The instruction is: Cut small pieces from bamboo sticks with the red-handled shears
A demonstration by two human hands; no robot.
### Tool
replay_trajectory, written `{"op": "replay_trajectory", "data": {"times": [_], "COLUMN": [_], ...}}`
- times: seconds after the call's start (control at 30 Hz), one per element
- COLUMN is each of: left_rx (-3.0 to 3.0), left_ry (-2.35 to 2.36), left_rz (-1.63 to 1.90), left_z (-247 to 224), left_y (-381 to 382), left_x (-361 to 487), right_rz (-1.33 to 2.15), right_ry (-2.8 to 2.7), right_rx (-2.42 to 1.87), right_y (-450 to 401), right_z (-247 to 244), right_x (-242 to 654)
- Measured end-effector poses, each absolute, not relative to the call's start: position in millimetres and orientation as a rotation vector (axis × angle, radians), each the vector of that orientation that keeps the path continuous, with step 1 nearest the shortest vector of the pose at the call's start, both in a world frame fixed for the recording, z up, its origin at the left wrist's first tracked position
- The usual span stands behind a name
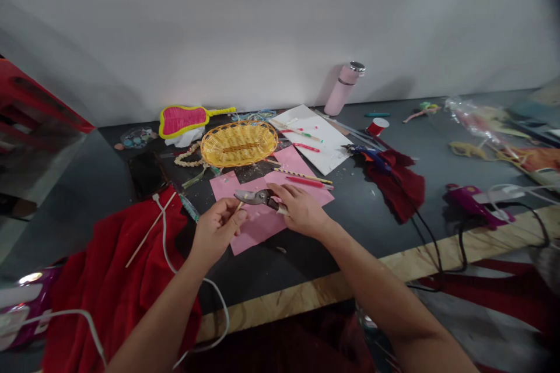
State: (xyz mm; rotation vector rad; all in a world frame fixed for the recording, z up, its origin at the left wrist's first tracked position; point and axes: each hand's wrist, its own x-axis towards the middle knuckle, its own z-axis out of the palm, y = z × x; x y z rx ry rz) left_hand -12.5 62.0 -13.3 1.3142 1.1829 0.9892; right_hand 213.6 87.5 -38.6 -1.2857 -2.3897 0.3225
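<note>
My left hand pinches a thin wooden stick above pink paper. The stick's upper end is at the blades of the pruning shears. Wrapped round the handles of those shears is my right hand; its palm hides most of them. Behind the hands, a yellow wicker basket rests on the dark table. A red pen and a striped pencil lie across the paper just beyond my right hand.
Red cloth with a white cable covers the left. A phone lies behind it. Toward the wall stands a pink bottle. Dark red cloth, a thread spool and a purple glue gun are on the right.
</note>
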Motion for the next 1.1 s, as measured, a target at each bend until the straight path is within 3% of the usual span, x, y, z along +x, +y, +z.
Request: {"op": "replay_trajectory", "data": {"times": [0.8, 1.1], "left_rx": [1.547, 1.588], "left_ry": [1.46, 1.369], "left_rz": [1.012, 0.946], "left_z": [-13.7, -9.4], "left_y": [58.2, 55.4], "left_x": [-15.2, -16.6], "right_rz": [0.246, 0.225], "right_ry": [-2.492, -2.573], "right_rx": [-1.268, -1.214], "right_y": [86.9, 85.7], "right_z": [-37.6, -33.0], "right_x": [211.1, 213.8]}}
